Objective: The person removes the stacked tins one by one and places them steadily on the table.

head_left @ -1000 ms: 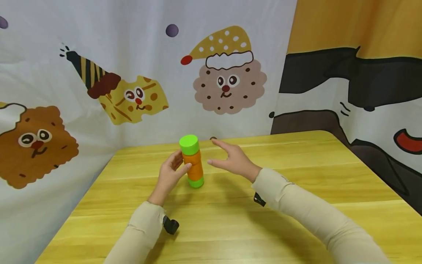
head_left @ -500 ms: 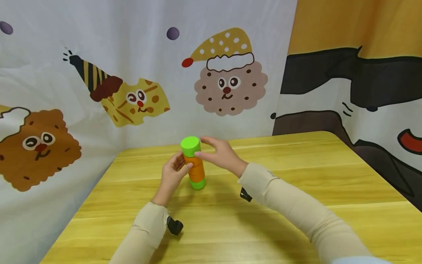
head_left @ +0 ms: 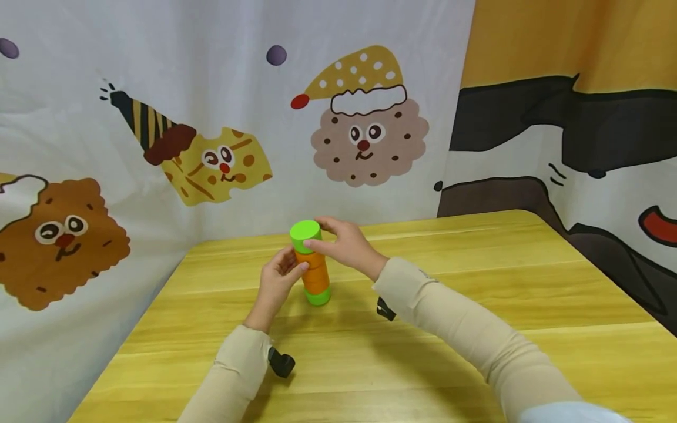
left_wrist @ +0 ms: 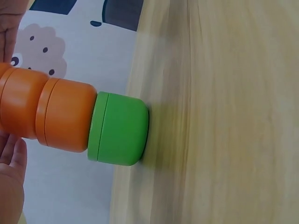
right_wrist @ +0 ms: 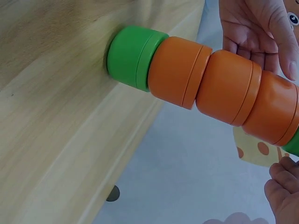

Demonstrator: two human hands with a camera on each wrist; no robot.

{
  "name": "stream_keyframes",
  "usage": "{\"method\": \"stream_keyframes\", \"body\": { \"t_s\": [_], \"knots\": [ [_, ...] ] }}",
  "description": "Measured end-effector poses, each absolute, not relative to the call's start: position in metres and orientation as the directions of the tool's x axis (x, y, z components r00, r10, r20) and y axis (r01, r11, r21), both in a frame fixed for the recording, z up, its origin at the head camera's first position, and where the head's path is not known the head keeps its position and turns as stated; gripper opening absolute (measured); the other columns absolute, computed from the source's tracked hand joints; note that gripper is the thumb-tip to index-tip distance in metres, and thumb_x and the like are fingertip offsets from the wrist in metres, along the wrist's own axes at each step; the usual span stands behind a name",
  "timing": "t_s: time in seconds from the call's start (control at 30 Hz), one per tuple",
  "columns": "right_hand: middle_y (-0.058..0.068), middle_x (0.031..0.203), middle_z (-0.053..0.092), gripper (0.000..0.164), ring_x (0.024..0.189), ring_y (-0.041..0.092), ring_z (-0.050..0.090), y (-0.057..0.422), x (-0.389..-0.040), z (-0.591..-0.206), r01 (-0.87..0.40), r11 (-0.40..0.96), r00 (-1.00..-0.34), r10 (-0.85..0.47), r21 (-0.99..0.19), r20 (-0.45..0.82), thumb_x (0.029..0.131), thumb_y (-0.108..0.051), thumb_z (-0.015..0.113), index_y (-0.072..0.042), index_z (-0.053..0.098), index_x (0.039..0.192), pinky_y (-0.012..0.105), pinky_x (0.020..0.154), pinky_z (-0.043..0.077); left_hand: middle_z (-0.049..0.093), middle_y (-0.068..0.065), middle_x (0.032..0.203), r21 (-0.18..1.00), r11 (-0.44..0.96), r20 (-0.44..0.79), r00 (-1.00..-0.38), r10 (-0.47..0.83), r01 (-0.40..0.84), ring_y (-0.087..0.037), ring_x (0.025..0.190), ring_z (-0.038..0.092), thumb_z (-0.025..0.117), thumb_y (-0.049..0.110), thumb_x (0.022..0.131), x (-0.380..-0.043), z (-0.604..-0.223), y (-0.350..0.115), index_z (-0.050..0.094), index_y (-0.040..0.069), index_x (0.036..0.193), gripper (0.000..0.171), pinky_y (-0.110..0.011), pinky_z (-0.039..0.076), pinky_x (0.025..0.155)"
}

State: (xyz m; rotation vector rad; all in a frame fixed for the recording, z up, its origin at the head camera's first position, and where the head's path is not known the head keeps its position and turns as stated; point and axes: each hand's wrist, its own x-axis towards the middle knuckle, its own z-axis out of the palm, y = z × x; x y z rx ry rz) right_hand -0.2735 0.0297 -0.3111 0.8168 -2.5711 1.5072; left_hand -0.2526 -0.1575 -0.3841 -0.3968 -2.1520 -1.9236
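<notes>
Several small round lidded jars stand in one upright column on the wooden table point(head_left: 338, 364). At the foot is a green jar point(left_wrist: 120, 128); above come orange jars point(right_wrist: 223, 86), and another green jar point(head_left: 305, 230) tops the column. My right hand point(head_left: 350, 245) holds that top jar, thumb across its front and fingers at the far side. Around the upper orange part, my left hand point(head_left: 275, 285) holds the column loosely, its thumb tip over the front and its fingers partly hidden behind. In the right wrist view the left palm point(right_wrist: 252, 28) faces the jars.
Behind the table's far edge hangs a white cloth point(head_left: 233, 76) printed with cartoon biscuits and cheese. A further cloth point(head_left: 566, 41) in yellow, black and white hangs at the right. Each wrist carries a small black camera mount point(head_left: 280, 362).
My right hand has moved left from beside the column onto the top green jar. The left hand keeps its place at the orange jars, and the column still stands.
</notes>
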Motion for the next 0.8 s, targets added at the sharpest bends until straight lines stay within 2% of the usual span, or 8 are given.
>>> {"method": "stream_keyframes", "body": {
  "t_s": [0.17,0.37,0.8],
  "knots": [
    [0.003,0.135,0.051,0.061,0.125,0.022,0.047,0.0292,-0.2751,-0.3127,-0.453,0.371,-0.865,-0.403,-0.811,0.299,0.084,-0.044,0.065,-0.013,0.049,0.134,0.044,0.101,0.040,0.057,-0.016,0.123,0.932,0.100,0.345,-0.937,0.059,0.349,-0.016,0.108,0.055,0.065,0.010,0.086,-0.2538,-0.3854,-0.1569,0.053,0.006,0.128,0.044,-0.022,0.046,0.093],
    [0.002,0.135,0.051,0.061,0.125,0.022,0.047,0.0268,-0.2738,-0.3134,-0.433,0.339,-0.871,-0.395,-0.835,0.292,0.083,-0.044,0.066,-0.014,0.049,0.133,0.044,0.099,0.042,0.060,-0.011,0.116,0.938,0.125,0.321,-0.946,0.043,0.324,-0.016,0.100,0.057,0.066,0.015,0.087,-0.2524,-0.3844,-0.1552,0.055,0.010,0.127,0.043,-0.024,0.049,0.085],
    [0.000,0.127,0.057,0.050,0.120,0.021,0.052,0.0213,-0.2760,-0.3164,-0.440,0.337,-0.876,-0.367,-0.832,0.314,0.085,-0.039,0.065,-0.014,0.054,0.127,0.038,0.098,0.044,0.060,-0.009,0.117,0.941,0.116,0.314,-0.948,0.046,0.317,-0.016,0.099,0.057,0.067,0.021,0.086,-0.2520,-0.3843,-0.1545,0.055,0.012,0.127,0.044,-0.025,0.050,0.083]
  ]
}}
